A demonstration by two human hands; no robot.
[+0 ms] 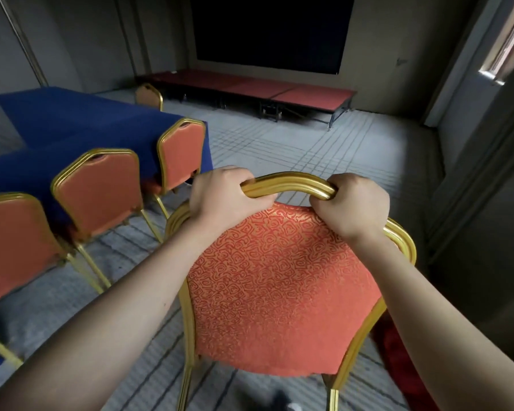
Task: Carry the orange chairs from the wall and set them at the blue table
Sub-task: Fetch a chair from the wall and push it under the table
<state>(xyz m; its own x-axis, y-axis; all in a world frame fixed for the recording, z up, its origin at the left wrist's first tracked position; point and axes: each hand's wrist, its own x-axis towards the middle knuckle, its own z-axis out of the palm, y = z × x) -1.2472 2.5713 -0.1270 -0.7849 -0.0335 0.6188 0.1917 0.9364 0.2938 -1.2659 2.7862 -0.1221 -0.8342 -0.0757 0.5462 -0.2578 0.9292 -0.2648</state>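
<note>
Left grip [223, 200] and right grip [356, 206] both hold the orange chair [279, 286] at its gold top; the blue surface [72, 120] lies to their left.

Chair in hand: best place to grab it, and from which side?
Probably the gold top rail of the held chair, taken from above on the near side. It is a rounded arch with room between it and the patterned pad for fingers to curl under. The left hand and right hand grip it either side of the crown, which should keep it level.
</note>
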